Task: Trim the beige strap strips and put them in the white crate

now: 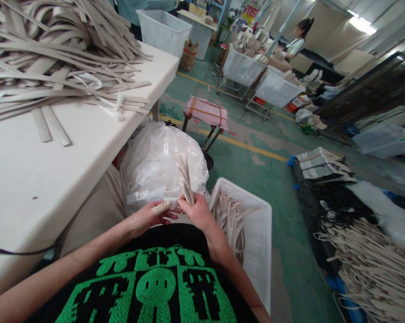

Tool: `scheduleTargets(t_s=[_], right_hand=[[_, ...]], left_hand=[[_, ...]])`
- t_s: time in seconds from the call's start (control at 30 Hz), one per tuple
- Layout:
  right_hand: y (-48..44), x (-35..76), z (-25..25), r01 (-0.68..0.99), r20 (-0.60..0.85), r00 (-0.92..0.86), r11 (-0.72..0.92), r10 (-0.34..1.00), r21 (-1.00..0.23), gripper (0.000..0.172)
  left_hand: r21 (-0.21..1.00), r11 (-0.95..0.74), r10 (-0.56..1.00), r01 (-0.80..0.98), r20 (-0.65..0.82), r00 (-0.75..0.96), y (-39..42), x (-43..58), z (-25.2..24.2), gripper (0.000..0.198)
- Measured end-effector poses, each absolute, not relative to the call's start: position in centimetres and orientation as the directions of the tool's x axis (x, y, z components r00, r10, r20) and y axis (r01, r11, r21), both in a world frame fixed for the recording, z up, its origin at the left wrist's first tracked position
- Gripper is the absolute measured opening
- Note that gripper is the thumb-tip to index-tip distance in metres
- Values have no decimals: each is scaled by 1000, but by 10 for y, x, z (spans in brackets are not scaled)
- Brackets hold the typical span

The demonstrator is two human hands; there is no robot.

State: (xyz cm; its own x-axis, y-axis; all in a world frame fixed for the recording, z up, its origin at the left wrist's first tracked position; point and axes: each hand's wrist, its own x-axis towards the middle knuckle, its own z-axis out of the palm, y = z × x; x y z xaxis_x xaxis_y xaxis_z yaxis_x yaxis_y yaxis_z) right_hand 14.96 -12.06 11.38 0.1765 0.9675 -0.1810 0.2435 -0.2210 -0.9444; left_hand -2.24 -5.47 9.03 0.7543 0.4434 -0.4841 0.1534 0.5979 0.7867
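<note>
My right hand (196, 211) is closed around the lower end of a small bundle of beige strips (185, 179), which points up and away from me. Just left of it is my left hand (157, 213), its fingers loosely spread and a pale wrap on one finger or the thumb. Whether its fingertips touch anything is too small to tell. Behind both hands sits a big clear plastic bag (165, 157). On the white table (88, 166) at the left lies a large heap of beige strips (64, 49), with two short strips (56, 125) at its front edge.
A white bin (261, 251) holding loose strips stands right of my body. Beyond the bag is a pink-topped stool (205, 112). More strips (377, 269) lie on a pallet at the right. At the back, a person (297, 42) is near wheeled bins (243, 67).
</note>
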Motion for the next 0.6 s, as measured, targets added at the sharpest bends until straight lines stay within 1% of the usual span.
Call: scheduleTargets(t_s=[0.07,0.13,0.2,0.27,0.33,0.4,0.43,0.5,0.6], right_hand=[[-126,150,115,250,-179,161,-216,970,-944,14],[-129,151,113,240,-218,163,-253,962,-937,14],[-130,150,106,183,-285,166,-314,944,-932,16],[-127,149,99,73,-347,166,-362,923,-929,24],[-123,146,93,-35,-378,173,-378,909,-925,32],[-118,142,91,-83,-390,185,-381,902,-921,36],[-116,140,91,-78,-391,196,-383,899,-920,37],[-113,137,92,-15,-366,225,-373,903,-928,32],[-112,135,94,95,-296,260,-330,919,-939,22]], left_hand=[[714,698,489,57,-532,691,-56,-16,82,42],[692,722,533,5,-562,632,-52,-14,80,32],[724,689,601,-27,-551,579,-45,-16,82,30],[777,629,669,-24,-526,524,-39,-17,83,32],[816,578,711,10,-510,485,-38,-18,83,34],[824,566,719,25,-508,475,-40,-17,82,35],[816,577,711,13,-510,485,-42,-16,80,35],[773,632,679,-53,-520,517,-46,-14,78,34],[635,751,602,-181,-548,581,-50,-12,77,35]])
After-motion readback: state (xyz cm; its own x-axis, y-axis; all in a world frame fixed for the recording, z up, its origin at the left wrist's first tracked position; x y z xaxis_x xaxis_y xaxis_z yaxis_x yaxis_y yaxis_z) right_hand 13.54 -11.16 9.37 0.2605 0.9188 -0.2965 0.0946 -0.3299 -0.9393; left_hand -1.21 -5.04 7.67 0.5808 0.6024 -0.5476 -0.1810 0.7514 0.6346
